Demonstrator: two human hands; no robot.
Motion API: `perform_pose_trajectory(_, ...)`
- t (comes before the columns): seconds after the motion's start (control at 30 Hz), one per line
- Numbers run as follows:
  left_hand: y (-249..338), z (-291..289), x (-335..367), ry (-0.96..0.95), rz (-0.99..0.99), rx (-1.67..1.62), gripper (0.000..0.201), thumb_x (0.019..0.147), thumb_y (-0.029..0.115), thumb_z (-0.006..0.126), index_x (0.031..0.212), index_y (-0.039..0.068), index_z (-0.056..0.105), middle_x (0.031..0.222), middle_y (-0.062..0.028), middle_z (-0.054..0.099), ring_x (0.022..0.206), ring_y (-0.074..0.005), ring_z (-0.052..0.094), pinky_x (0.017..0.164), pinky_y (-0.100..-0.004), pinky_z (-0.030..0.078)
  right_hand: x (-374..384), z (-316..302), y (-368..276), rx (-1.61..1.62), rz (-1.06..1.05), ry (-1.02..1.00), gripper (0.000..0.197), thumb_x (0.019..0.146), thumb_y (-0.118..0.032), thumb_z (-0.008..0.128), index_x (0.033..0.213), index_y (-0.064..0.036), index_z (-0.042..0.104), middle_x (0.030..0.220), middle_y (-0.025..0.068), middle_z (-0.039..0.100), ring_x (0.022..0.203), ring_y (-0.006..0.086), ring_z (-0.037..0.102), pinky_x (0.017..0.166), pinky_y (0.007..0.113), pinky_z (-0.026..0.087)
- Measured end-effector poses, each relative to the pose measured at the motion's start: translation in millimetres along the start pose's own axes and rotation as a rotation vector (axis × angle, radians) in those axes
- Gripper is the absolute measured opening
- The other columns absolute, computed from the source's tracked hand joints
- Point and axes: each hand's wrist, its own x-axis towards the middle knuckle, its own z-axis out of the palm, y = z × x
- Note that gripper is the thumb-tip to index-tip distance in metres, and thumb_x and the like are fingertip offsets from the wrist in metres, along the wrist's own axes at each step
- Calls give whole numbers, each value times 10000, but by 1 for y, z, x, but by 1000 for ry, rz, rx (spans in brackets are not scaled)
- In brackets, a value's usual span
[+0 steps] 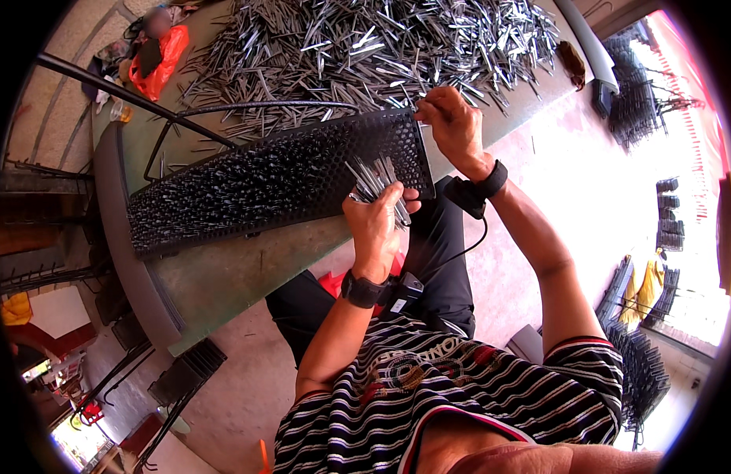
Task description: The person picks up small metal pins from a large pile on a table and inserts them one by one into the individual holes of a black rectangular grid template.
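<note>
My left hand (373, 225) is wrapped round a bundle of thin metal strips (371, 180), which fan out above its fingers. It is over the near edge of a long black perforated rack (401, 142). Many small metal pieces stand in the rack's holes from the left end to past the middle, while holes at the right end show bare. At the rack's far right corner is my right hand (456, 130), thumb and fingers pinched together; what lies between them is too small to tell. Beyond the rack spreads a large heap of loose metal strips (365, 47).
The rack lies across a greenish table (215, 304) with a grey raised edge at left. A black rod (136, 99) crosses the far left. An orange-red plastic bag (164, 63) lies beyond. More black racks (638, 379) stand on the floor at right.
</note>
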Motion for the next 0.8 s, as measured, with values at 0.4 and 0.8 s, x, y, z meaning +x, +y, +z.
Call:
perform_pose_trajectory(0.4,9,-14,-6,25,16,-60,172,736,-59,614,904,-33,587,781,-112,624,603,-223,632,475,-322,528,13,-12,-9,-634,-412,-318,54,793,-45,589,845,-32,584,731,114,575,617,315,569,517,366,442)
perform_pose_trajectory(0.8,18,-41,-21,83,-38,-94,191,731,-42,629,917,-3,611,830,-110,645,647,-228,635,491,-327,515,-2,-3,-25,-552,-274,-222,99,768,-87,587,851,-45,622,729,137,604,661,324,597,540,369,456)
